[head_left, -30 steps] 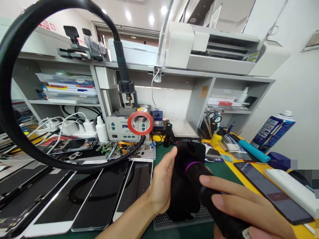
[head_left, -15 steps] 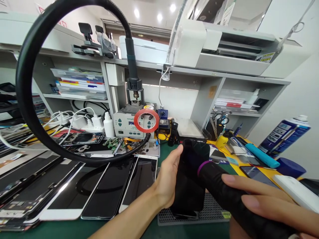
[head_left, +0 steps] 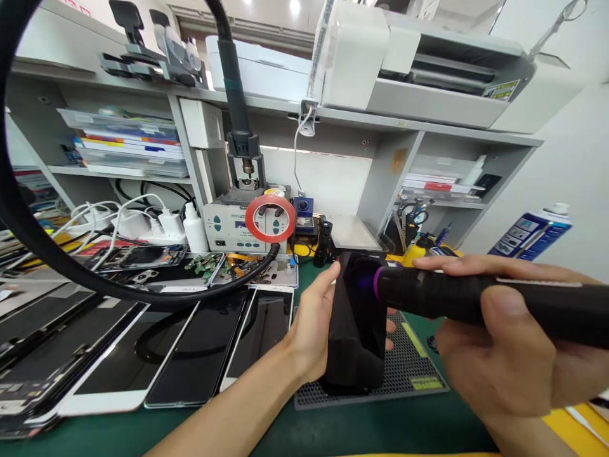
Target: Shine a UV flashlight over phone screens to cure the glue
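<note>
My left hand (head_left: 311, 330) grips a dark smartphone (head_left: 358, 349) upright by its sides, thumb on the left edge and fingertips showing at the right. My right hand (head_left: 504, 349) is wrapped round a black flashlight (head_left: 442, 293), held nearly level. A purple ring circles the flashlight's head, which is close to the upper part of the phone's dark face. A faint violet glow shows on that face beside the head. Whether the two touch I cannot tell. Beneath the phone lies a grey perforated mat (head_left: 409, 362) on the green work surface.
Several phones and screens, including a white-framed phone (head_left: 259, 330), lie to the left. Behind them stands a grey soldering station (head_left: 233, 225) with a roll of red tape (head_left: 270, 219) at its front. A thick black hose (head_left: 157, 293) loops over the left side. A spray can (head_left: 533, 235) leans at right.
My right hand has swung the flashlight from a slant to nearly level and raised it beside the phone. Fingertips of my left hand now show at the phone's right edge. The view has shifted slightly.
</note>
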Demonstrator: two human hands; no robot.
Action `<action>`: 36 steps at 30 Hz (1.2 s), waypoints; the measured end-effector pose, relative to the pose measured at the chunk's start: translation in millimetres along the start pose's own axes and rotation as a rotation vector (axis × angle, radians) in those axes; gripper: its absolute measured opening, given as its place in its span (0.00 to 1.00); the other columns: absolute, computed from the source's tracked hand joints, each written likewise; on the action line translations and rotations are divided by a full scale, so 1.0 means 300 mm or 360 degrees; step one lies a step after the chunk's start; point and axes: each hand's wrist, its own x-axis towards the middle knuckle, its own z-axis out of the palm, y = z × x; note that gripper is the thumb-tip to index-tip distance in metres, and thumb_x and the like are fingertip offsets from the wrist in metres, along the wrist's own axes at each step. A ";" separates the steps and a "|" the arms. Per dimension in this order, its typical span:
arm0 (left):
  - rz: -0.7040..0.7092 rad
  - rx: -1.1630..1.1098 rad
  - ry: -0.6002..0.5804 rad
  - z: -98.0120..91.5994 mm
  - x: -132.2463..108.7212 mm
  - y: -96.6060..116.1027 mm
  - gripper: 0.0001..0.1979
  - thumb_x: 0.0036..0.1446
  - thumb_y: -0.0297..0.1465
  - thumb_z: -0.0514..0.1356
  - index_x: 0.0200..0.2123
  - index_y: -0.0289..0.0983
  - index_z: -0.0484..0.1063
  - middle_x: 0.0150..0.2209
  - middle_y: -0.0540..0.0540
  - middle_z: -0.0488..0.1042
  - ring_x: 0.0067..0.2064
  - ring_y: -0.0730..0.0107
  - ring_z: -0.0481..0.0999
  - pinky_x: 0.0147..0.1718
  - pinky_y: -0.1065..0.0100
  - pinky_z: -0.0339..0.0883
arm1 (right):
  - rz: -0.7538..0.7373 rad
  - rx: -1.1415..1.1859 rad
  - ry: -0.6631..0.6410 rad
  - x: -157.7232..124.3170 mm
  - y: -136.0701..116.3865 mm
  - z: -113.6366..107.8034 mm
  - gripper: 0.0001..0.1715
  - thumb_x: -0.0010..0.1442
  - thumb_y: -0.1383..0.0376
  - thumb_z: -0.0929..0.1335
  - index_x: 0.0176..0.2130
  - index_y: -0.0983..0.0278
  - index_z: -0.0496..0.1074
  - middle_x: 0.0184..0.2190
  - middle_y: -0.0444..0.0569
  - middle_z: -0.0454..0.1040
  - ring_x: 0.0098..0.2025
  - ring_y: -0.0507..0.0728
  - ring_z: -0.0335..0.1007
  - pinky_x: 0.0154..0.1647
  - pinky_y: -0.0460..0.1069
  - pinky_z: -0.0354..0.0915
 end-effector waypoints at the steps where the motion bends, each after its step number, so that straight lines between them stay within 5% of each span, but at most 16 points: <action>1: -0.0006 -0.0016 0.0011 0.000 0.002 0.000 0.35 0.66 0.51 0.43 0.41 0.27 0.79 0.33 0.34 0.78 0.32 0.57 0.78 0.36 0.59 0.71 | 0.0013 0.0044 0.0092 0.004 0.006 0.008 0.06 0.56 0.68 0.69 0.36 0.61 0.74 0.30 0.47 0.75 0.30 0.61 0.75 0.38 0.64 0.75; 3: -0.0032 -0.0066 0.0023 -0.004 0.008 -0.001 0.36 0.66 0.51 0.42 0.41 0.26 0.78 0.34 0.33 0.78 0.32 0.56 0.78 0.37 0.57 0.72 | 0.0108 0.0081 0.0139 0.017 0.019 0.008 0.04 0.54 0.68 0.71 0.34 0.60 0.74 0.29 0.46 0.75 0.29 0.62 0.76 0.33 0.62 0.76; 8: -0.0124 -0.0150 0.0082 -0.011 0.026 -0.017 0.31 0.67 0.46 0.43 0.46 0.28 0.77 0.36 0.34 0.78 0.36 0.53 0.79 0.42 0.51 0.72 | 0.0533 -0.0029 -0.0309 0.065 0.063 -0.020 0.10 0.59 0.59 0.73 0.35 0.62 0.71 0.26 0.47 0.76 0.26 0.59 0.77 0.12 0.48 0.62; 15: -0.0258 -0.0059 0.0206 -0.021 0.035 -0.037 0.34 0.66 0.50 0.43 0.48 0.27 0.76 0.40 0.33 0.79 0.37 0.48 0.81 0.44 0.48 0.72 | 0.0549 -0.0108 -0.0521 0.087 0.157 0.016 0.09 0.61 0.62 0.71 0.38 0.59 0.66 0.25 0.41 0.72 0.25 0.54 0.73 0.25 0.52 0.73; 22: -0.0243 -0.0183 0.0297 0.013 0.024 -0.026 0.32 0.68 0.48 0.42 0.43 0.29 0.77 0.34 0.37 0.78 0.32 0.58 0.78 0.40 0.54 0.73 | 0.0478 -0.0243 -0.0634 0.062 0.168 0.029 0.13 0.61 0.59 0.71 0.42 0.58 0.65 0.32 0.43 0.70 0.32 0.55 0.70 0.32 0.55 0.74; 28: -0.0224 -0.0156 0.0290 0.003 0.025 -0.030 0.34 0.67 0.49 0.41 0.39 0.27 0.77 0.34 0.33 0.77 0.34 0.52 0.79 0.40 0.51 0.74 | 0.0407 -0.0240 -0.0604 0.055 0.147 0.023 0.10 0.61 0.61 0.71 0.40 0.58 0.65 0.30 0.43 0.68 0.31 0.55 0.70 0.32 0.56 0.74; 36: -0.0168 -0.0148 0.0228 -0.002 0.025 -0.028 0.32 0.67 0.49 0.44 0.39 0.29 0.78 0.33 0.35 0.78 0.32 0.56 0.78 0.38 0.53 0.74 | 0.0482 -0.0124 -0.0579 0.052 0.157 0.008 0.09 0.62 0.63 0.71 0.40 0.58 0.66 0.26 0.41 0.72 0.26 0.56 0.73 0.27 0.55 0.74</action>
